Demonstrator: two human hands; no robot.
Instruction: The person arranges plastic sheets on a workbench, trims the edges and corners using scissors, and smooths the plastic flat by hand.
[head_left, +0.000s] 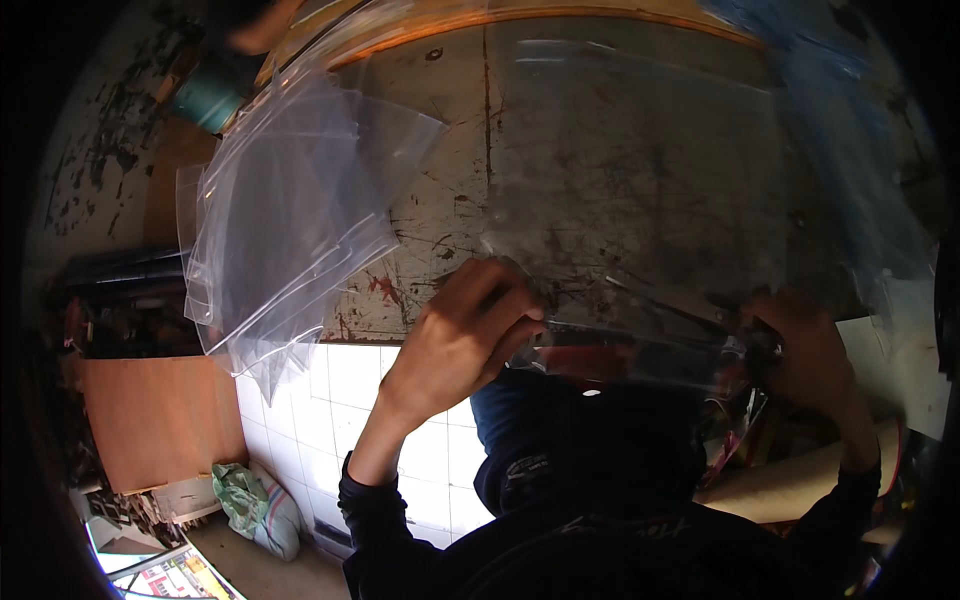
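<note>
A clear plastic sheet (pixel 640 200) lies over the worn table, its near edge lifted in folds between my hands. My left hand (pixel 465 335) is closed, fingertips pinching the near left corner of this sheet. At the near right side, my right hand (pixel 808 350) is closed on the bunched plastic, in shadow, with its fingertips partly hidden. To the left of my left hand, a loose pile of clear plastic sheets (pixel 285 210) is fanned out, hanging over the table's edge.
The scratched table (pixel 430 200) has an orange-lit far edge. Bluish plastic (pixel 835 120) hangs down the right side. A teal roll (pixel 207 98) stands at upper left. Below left are a brown board (pixel 165 420), a tied sack (pixel 265 515) and white tiles (pixel 345 395).
</note>
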